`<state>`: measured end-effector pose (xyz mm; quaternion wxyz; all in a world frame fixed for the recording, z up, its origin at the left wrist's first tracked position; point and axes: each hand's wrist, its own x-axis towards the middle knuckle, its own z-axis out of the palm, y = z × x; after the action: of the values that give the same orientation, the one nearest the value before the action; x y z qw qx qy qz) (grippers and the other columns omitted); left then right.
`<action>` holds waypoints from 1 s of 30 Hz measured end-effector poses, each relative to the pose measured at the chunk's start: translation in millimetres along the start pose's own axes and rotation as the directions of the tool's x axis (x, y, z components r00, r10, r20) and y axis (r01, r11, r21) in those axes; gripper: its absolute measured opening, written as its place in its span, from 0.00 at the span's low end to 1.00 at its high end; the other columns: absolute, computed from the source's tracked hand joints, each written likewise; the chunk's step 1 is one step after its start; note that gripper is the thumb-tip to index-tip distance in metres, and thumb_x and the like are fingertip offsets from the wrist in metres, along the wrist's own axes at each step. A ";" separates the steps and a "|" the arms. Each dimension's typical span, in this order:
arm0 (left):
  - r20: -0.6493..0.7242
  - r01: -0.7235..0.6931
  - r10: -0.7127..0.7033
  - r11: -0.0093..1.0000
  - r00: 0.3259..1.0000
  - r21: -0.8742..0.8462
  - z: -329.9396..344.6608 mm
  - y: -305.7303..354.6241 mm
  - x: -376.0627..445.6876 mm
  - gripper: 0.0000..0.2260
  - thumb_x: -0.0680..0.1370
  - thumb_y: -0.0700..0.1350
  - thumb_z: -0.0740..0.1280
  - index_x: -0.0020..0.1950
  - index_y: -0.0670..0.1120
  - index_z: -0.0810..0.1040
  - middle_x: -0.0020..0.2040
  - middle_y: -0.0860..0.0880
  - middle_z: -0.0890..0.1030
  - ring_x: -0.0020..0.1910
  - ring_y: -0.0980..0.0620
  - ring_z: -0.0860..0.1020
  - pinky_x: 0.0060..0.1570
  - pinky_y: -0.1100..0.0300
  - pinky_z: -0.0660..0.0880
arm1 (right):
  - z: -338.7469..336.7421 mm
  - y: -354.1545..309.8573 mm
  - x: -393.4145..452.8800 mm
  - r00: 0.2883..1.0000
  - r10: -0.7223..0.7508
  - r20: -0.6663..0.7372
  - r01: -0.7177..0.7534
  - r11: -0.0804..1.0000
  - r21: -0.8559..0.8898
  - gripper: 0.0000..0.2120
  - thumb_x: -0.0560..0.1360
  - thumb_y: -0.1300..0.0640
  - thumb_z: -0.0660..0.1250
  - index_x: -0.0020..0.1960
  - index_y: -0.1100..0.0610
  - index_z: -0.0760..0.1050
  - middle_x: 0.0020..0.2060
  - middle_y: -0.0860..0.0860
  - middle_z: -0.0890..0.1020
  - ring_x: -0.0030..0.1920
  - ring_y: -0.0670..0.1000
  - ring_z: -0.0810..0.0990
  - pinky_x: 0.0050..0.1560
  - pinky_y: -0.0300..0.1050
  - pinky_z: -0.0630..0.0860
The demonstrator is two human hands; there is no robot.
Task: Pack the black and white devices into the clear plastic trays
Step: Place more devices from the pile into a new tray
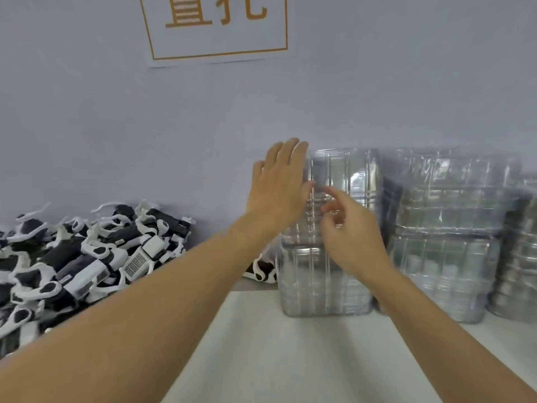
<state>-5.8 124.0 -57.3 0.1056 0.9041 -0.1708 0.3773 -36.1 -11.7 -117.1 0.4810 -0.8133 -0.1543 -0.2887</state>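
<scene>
Reaching forward with both arms, I have my left hand (279, 184) flat and spread, the fingers straight and close together, laid against the left side of the nearest stack of clear plastic trays (328, 257). My right hand (348, 225) is in front of the same stack, a little lower, with the fingers loosely curled near its front face; the view is blurred there, so I cannot tell if the fingertips pinch a tray edge or only touch it.

The stack stands tall on the white counter (261, 359), against the pale wall (116, 112). The trays are thin, glossy and see-through, with ribbed walls and rectangular compartments. More stacks of trays (444, 228) stand just beside it to the right, and some of these look round at the far right edge.

The black and white devices (87, 257) lie in a loose heap to the left of my left arm, well apart from the hands. They are smooth hard plastic, with curved white loops and dark bodies; one shows a small grid panel. One more device (263, 270) lies just beside the base of the nearest stack.

A paper sign (215, 27) with orange characters hangs on the wall above.
</scene>
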 end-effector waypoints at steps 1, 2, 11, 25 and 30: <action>0.056 -0.031 0.030 0.999 0.998 0.021 -0.9 -4.1 11.1 0.27 0.82 0.51 0.64 0.78 0.48 0.60 0.77 0.50 0.62 0.76 0.48 0.57 0.71 0.49 0.57 | -0.7 0.5 4.2 1.000 -0.012 0.017 0.013 0.999 -0.040 0.24 0.79 0.62 0.61 0.74 0.52 0.70 0.51 0.46 0.80 0.43 0.42 0.79 0.45 0.37 0.78; 0.113 -0.047 0.043 0.998 0.993 0.029 -1.3 -7.1 21.3 0.25 0.83 0.53 0.61 0.78 0.48 0.60 0.76 0.50 0.65 0.76 0.48 0.59 0.71 0.48 0.56 | -1.8 1.5 7.0 0.999 -0.025 0.033 0.028 0.995 -0.098 0.24 0.79 0.62 0.61 0.74 0.51 0.70 0.52 0.47 0.79 0.45 0.44 0.78 0.49 0.42 0.78; 0.259 0.099 -0.068 0.989 0.964 -0.107 -15.2 -6.2 71.5 0.07 0.78 0.56 0.69 0.46 0.54 0.78 0.40 0.58 0.76 0.51 0.51 0.73 0.61 0.49 0.59 | -12.8 14.5 -0.6 0.972 -0.208 0.113 0.234 0.780 -0.581 0.28 0.73 0.60 0.66 0.73 0.52 0.71 0.62 0.52 0.70 0.63 0.51 0.67 0.53 0.48 0.78; 0.326 0.227 -0.123 0.926 0.937 -0.302 -22.9 -6.5 75.9 0.07 0.77 0.46 0.72 0.39 0.52 0.83 0.33 0.56 0.79 0.42 0.50 0.76 0.65 0.42 0.72 | -10.2 15.1 4.7 0.961 -0.259 0.100 0.263 0.739 -0.620 0.25 0.71 0.62 0.66 0.67 0.54 0.76 0.56 0.50 0.76 0.56 0.54 0.73 0.52 0.53 0.78; 0.302 0.269 -0.155 0.883 0.941 -0.385 -22.8 -7.4 77.1 0.04 0.77 0.44 0.73 0.43 0.47 0.86 0.39 0.47 0.85 0.41 0.45 0.83 0.56 0.48 0.79 | -10.1 15.3 5.9 0.959 -0.266 0.095 0.266 0.737 -0.621 0.25 0.70 0.63 0.66 0.67 0.54 0.77 0.55 0.50 0.76 0.55 0.53 0.73 0.50 0.52 0.79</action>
<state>33.0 120.4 13.4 0.3154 0.9150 -0.1599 0.1945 -26.7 -28.1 -120.3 0.1361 -0.8962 -0.1638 -0.3892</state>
